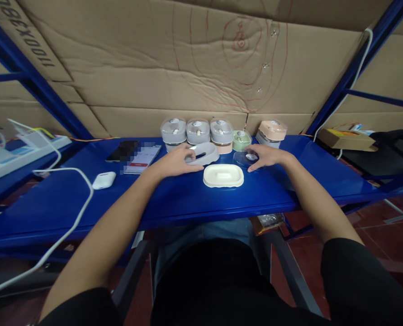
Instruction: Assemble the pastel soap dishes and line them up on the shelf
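Observation:
My left hand [181, 161] is at the left end of a grey oval frame [209, 153], its thumb and fingers apart around that end. On the right, my right hand [265, 157] has its fingers on a clear lid [244, 158] with a round sticker, lying on the blue table. Between the hands and nearer the front edge lies a cream oval tray [223, 175], which neither hand touches. Behind them stand grey boxes with clear lids [198, 131], a small green box [242, 140] and a peach box on a grey one [272, 130].
A phone with a lit screen [143, 158], a dark phone [122, 151] and a white earbud case [104, 180] lie at the left of the blue table [187, 199]. A white cable [75, 222] crosses the left side. Cardboard [136, 54] rises behind.

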The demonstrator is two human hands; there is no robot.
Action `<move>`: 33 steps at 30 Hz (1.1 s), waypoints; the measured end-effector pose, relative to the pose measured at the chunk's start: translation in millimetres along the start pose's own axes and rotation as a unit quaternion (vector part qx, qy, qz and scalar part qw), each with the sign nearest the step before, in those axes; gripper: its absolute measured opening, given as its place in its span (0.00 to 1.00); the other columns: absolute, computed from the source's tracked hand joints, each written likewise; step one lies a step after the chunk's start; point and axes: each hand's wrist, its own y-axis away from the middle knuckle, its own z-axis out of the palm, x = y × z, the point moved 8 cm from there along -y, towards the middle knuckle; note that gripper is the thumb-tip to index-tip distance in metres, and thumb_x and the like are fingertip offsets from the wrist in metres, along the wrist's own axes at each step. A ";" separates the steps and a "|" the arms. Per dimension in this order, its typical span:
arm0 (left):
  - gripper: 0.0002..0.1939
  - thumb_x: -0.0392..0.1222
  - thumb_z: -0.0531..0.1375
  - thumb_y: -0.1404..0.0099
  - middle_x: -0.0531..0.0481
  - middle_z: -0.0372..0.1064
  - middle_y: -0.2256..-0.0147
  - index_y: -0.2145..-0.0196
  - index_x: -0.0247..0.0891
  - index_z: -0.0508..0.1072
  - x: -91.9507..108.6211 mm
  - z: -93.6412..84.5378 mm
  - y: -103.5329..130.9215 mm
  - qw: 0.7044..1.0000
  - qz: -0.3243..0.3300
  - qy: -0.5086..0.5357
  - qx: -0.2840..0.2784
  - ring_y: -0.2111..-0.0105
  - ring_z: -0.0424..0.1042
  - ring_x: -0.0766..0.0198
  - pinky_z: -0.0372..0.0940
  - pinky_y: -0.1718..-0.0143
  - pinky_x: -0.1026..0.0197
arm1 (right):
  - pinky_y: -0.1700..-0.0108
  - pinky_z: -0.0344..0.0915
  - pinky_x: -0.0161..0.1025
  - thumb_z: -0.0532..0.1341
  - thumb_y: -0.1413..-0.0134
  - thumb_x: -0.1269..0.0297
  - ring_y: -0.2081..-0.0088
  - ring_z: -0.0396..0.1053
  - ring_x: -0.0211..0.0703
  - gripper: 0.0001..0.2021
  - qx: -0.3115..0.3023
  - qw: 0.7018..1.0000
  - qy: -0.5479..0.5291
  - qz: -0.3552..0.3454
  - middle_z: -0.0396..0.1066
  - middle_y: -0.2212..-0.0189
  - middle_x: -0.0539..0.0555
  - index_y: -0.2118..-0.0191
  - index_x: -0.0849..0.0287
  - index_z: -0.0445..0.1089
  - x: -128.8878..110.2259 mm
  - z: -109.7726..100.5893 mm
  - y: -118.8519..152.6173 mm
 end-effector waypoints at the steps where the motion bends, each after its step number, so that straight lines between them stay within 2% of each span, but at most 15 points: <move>1: 0.28 0.70 0.70 0.40 0.39 0.73 0.44 0.61 0.41 0.79 8.7 -1.5 1.2 0.999 0.019 0.022 0.016 0.45 0.77 0.40 0.69 0.36 0.37 | 0.35 0.74 0.66 0.81 0.62 0.38 0.40 0.78 0.73 0.56 -0.001 1.000 0.000 0.000 0.79 0.38 0.67 0.28 0.58 0.72 -0.4 -0.1 0.1; 4: 0.26 0.67 0.71 0.39 0.39 0.72 0.40 0.57 0.42 0.80 40.4 5.0 4.8 0.992 0.093 0.082 0.036 0.38 0.74 0.40 0.66 0.31 0.37 | 0.36 0.75 0.67 0.81 0.62 0.38 0.41 0.78 0.74 0.55 0.000 1.000 0.009 0.006 0.79 0.39 0.67 0.28 0.58 0.73 -0.6 -0.5 0.3; 7: 0.25 0.62 0.72 0.37 0.38 0.69 0.36 0.52 0.42 0.81 63.1 25.1 6.7 0.987 0.122 0.101 0.016 0.37 0.74 0.41 0.66 0.30 0.38 | 0.36 0.75 0.67 0.82 0.63 0.37 0.41 0.78 0.74 0.55 0.002 1.000 0.013 0.008 0.80 0.39 0.65 0.29 0.55 0.73 -0.5 -0.7 0.0; 10: 0.27 0.62 0.72 0.37 0.36 0.65 0.30 0.48 0.42 0.82 71.8 45.5 7.7 0.989 0.120 0.089 -0.017 0.31 0.70 0.37 0.64 0.27 0.36 | 0.36 0.74 0.66 0.82 0.63 0.37 0.40 0.78 0.74 0.56 0.000 1.000 0.006 0.007 0.79 0.38 0.65 0.28 0.55 0.72 -0.5 -0.2 -0.2; 13: 0.31 0.63 0.72 0.36 0.36 0.63 0.28 0.43 0.43 0.81 71.0 57.4 9.0 0.989 0.113 0.076 -0.054 0.28 0.66 0.36 0.63 0.25 0.35 | 0.36 0.74 0.66 0.82 0.63 0.38 0.40 0.77 0.74 0.57 -0.001 1.000 0.008 0.013 0.79 0.38 0.65 0.27 0.55 0.72 -0.5 -0.3 0.4; 19: 0.35 0.60 0.70 0.34 0.37 0.62 0.27 0.34 0.45 0.77 73.6 56.1 11.9 0.987 0.133 0.064 -0.063 0.27 0.65 0.36 0.61 0.24 0.35 | 0.34 0.74 0.65 0.80 0.60 0.36 0.40 0.78 0.73 0.54 0.009 1.000 0.011 0.018 0.79 0.37 0.67 0.28 0.58 0.73 -4.0 -2.4 2.1; 22: 0.35 0.55 0.67 0.31 0.36 0.61 0.25 0.30 0.45 0.75 80.7 56.4 14.4 0.986 0.152 0.017 -0.065 0.27 0.63 0.35 0.59 0.24 0.33 | 0.36 0.75 0.66 0.78 0.57 0.35 0.41 0.78 0.73 0.52 0.011 1.000 0.018 0.013 0.80 0.38 0.66 0.29 0.56 0.73 -5.6 -2.7 1.9; 27: 0.35 0.50 0.65 0.31 0.39 0.59 0.24 0.28 0.49 0.75 89.4 57.2 18.5 0.981 0.172 -0.054 -0.078 0.27 0.61 0.32 0.57 0.25 0.31 | 0.35 0.75 0.65 0.78 0.58 0.34 0.40 0.78 0.73 0.54 0.012 0.999 0.030 0.015 0.79 0.37 0.68 0.28 0.58 0.73 -4.3 -2.1 0.0; 33: 0.36 0.48 0.65 0.31 0.40 0.59 0.24 0.26 0.51 0.74 92.2 54.6 19.8 0.980 0.169 -0.062 -0.086 0.29 0.62 0.33 0.59 0.26 0.33 | 0.35 0.75 0.65 0.77 0.56 0.33 0.40 0.79 0.73 0.53 0.014 0.999 0.039 0.003 0.79 0.37 0.67 0.29 0.59 0.73 -5.9 -1.9 -0.3</move>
